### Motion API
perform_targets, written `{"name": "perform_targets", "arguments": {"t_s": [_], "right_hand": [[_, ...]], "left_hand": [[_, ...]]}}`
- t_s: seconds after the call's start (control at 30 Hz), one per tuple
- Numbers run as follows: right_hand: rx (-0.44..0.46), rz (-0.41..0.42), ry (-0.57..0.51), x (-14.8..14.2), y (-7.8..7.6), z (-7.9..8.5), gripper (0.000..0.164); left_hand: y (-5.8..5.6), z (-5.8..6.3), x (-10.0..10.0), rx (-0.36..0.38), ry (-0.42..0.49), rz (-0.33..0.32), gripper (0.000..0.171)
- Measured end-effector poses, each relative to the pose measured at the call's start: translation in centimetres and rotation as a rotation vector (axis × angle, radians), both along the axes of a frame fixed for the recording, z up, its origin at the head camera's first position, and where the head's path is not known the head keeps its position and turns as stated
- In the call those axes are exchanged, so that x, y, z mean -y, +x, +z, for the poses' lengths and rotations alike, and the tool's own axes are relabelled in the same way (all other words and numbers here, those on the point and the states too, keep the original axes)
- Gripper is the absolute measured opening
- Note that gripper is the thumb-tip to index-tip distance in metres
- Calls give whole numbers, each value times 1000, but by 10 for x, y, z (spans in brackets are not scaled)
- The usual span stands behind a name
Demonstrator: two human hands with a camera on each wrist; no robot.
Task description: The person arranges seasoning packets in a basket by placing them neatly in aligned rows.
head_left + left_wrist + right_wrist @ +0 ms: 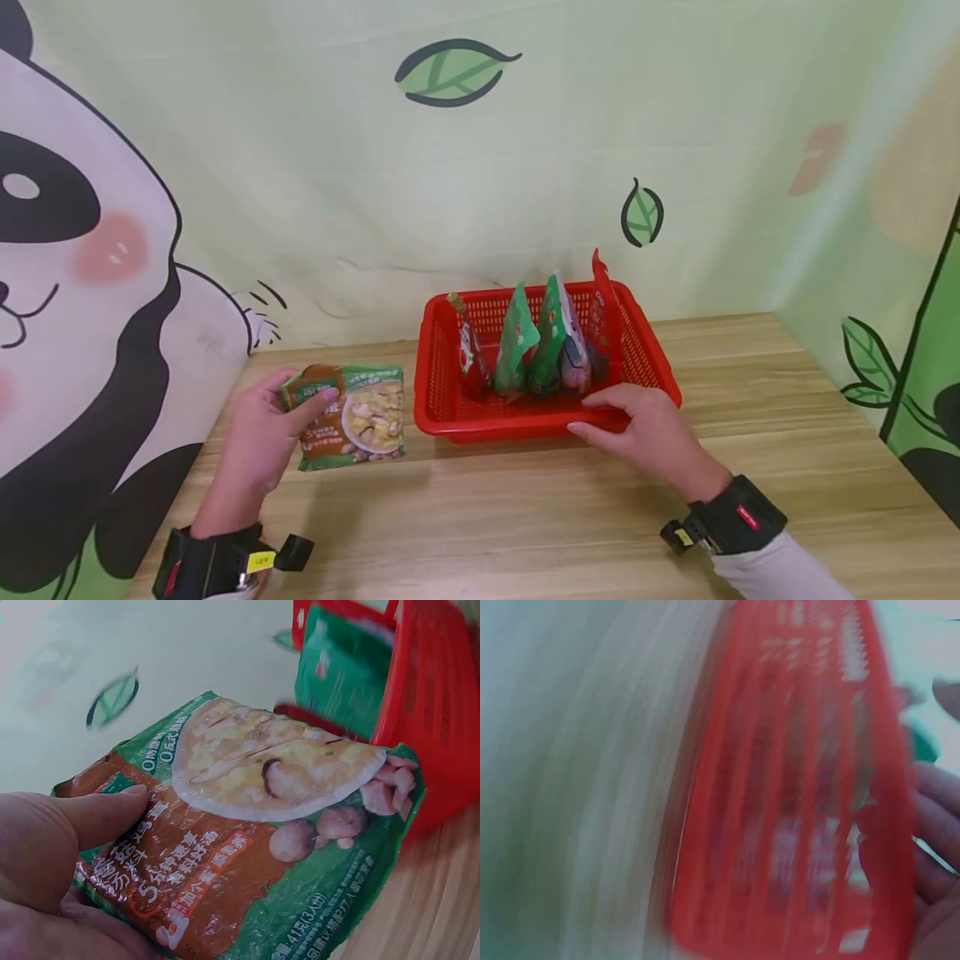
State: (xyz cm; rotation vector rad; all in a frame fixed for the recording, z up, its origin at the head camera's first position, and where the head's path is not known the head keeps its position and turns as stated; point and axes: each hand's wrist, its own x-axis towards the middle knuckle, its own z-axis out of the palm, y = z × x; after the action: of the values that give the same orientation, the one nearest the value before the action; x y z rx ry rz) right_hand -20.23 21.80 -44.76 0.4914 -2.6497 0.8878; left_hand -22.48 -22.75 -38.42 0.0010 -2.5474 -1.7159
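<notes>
My left hand (258, 429) holds a green-and-brown soup packet (372, 417) by its left end, thumb across the front. A printed bowl of soup and mushrooms (292, 840) show on the packet in the left wrist view, with the red basket close behind. My right hand (648, 429) is at the front rim of that red plastic basket (480, 429), thumb outside and fingers over the rim, spread apart. In the blurred right wrist view, its fingers (937, 825) appear beside the basket's slotted wall (769, 787).
Inside the basket stand a dark red packet (472, 358), two green packets (516, 342), a pale purple packet (574, 350) and a red packet (606, 321). The basket sits on a wooden table (480, 517) against a printed cloth backdrop (315, 167).
</notes>
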Motion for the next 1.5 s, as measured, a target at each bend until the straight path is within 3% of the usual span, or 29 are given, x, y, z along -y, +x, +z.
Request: {"name": "perform_targets", "arguments": {"t_s": [0.2, 0.37, 0.5, 0.6, 0.77, 0.87, 1.03, 1.1, 1.23, 1.4, 1.5], "right_hand": [[44, 124, -286, 40, 18, 8, 28], [217, 240, -548, 65, 31, 14, 30], [339, 318, -685, 81, 39, 13, 34], [366, 350, -709, 91, 44, 10, 34], [366, 319, -674, 96, 54, 3, 25], [352, 319, -687, 94, 57, -1, 21], [293, 274, -664, 87, 57, 0, 17], [263, 233, -652, 83, 56, 3, 15], [176, 156, -638, 77, 55, 10, 16], [-79, 61, -563, 79, 52, 15, 11], [-214, -28, -483, 82, 51, 18, 10]], "left_hand": [[19, 7, -37, 6, 116, -98, 27], [28, 9, -70, 22, 232, -219, 24], [33, 7, -91, 35, 280, -250, 26], [36, 4, -104, 46, 315, -264, 27], [40, -1, -122, 65, 351, -335, 26], [42, -2, -130, 65, 336, -373, 27], [38, -3, -139, 20, 286, -369, 29], [36, -3, -144, -17, 278, -345, 32], [40, 1, -157, -176, 202, -240, 41], [57, 11, -176, -548, -214, -28, 46], [70, 17, -190, -710, -411, 27, 42]]}}
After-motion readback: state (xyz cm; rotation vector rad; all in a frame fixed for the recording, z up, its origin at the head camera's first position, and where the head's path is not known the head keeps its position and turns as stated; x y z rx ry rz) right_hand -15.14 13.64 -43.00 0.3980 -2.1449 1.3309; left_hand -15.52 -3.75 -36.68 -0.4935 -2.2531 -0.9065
